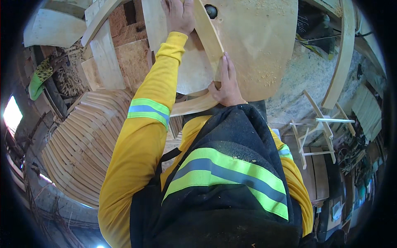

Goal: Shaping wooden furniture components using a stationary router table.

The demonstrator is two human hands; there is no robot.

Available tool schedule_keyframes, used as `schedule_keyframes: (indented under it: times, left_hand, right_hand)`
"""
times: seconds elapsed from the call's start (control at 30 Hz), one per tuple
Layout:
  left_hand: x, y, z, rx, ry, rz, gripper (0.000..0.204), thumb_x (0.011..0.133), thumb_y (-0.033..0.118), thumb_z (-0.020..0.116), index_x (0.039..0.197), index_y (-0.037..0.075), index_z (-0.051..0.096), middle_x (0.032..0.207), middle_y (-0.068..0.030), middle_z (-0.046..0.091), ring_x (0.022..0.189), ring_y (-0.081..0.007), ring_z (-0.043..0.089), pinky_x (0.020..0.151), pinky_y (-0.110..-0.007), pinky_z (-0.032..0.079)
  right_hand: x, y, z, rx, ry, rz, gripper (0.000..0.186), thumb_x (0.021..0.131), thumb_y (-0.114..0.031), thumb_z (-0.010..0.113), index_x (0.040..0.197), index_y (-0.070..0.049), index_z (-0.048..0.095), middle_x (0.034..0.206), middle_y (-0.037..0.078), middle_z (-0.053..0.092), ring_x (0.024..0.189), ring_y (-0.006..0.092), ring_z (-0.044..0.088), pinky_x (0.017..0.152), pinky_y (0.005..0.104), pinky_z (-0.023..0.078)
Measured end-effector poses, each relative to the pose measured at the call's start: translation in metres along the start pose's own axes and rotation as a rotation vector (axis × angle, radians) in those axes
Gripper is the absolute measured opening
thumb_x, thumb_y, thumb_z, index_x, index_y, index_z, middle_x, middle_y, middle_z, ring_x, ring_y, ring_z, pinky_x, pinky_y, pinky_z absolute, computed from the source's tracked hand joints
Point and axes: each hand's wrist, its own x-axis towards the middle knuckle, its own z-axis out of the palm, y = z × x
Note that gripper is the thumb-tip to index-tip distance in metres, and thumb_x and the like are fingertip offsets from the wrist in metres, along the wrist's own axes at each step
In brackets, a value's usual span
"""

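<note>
A pale curved wooden slat (210, 33) lies aslant over a flat wooden board (189, 68) on a broad wooden worktop (260, 49). The lower end of the slat is in my right hand (228, 84), its fingers along one side and the thumb spread toward the other. Farther up, my left hand (180, 16) rests on the board beside the slat. Its fingertips run past the top edge of the view, so their grip is hidden. Close to the slat's right side, a round dark metal part (211, 11) sits in a hole in the worktop.
Many curved slats stand in a stack (89, 142) at the left. A curved wooden rail (194, 104) crosses near my body. To the right are a long curved piece (342, 53) and a small wooden frame (316, 128). Wood shavings (268, 76) dot the worktop.
</note>
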Motion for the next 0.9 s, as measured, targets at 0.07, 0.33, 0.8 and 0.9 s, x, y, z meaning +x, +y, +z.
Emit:
schedule_keyframes:
  times: [0.07,0.33,0.8,0.9]
  left_hand:
    - [0.0,-0.002,0.0,0.013,0.018,-0.022,0.071,0.108,0.033,0.047,0.16,-0.008,0.02,0.165,-0.0337,0.018,0.154,-0.0461,0.018,0.128,-0.046,0.014]
    - [0.002,-0.006,-0.002,0.053,0.025,-0.001,0.071,0.108,0.034,0.046,0.159,-0.008,0.02,0.165,-0.0343,0.018,0.154,-0.0471,0.017,0.128,-0.047,0.013]
    - [0.015,-0.016,-0.006,0.012,-0.015,-0.012,0.07,0.11,0.034,0.04,0.162,-0.006,0.015,0.169,-0.0294,0.012,0.157,-0.0431,0.009,0.129,-0.043,0.008]
    - [0.016,-0.02,-0.006,0.038,-0.03,0.018,0.07,0.109,0.033,0.04,0.162,-0.005,0.015,0.17,-0.0284,0.011,0.158,-0.0428,0.007,0.129,-0.044,0.006]
  right_hand:
    - [0.001,-0.001,0.0,-0.002,0.005,-0.01,0.094,0.074,0.002,0.069,0.156,0.007,0.024,0.16,0.03,0.029,0.147,0.0489,0.033,0.121,0.0476,0.036]
    - [0.004,-0.004,-0.003,0.001,0.005,-0.011,0.093,0.073,0.002,0.068,0.156,0.009,0.025,0.158,0.032,0.03,0.146,0.0493,0.036,0.12,0.0472,0.037]
    - [-0.004,-0.009,0.006,-0.345,0.08,-0.155,0.083,0.078,-0.01,0.07,0.154,0.001,0.038,0.16,0.021,0.036,0.148,0.0421,0.037,0.124,0.0502,0.028]
    - [-0.023,-0.024,0.006,-0.415,-0.045,-0.236,0.065,0.083,-0.014,0.069,0.146,-0.006,0.051,0.155,0.013,0.045,0.145,0.0349,0.042,0.123,0.0486,0.028]
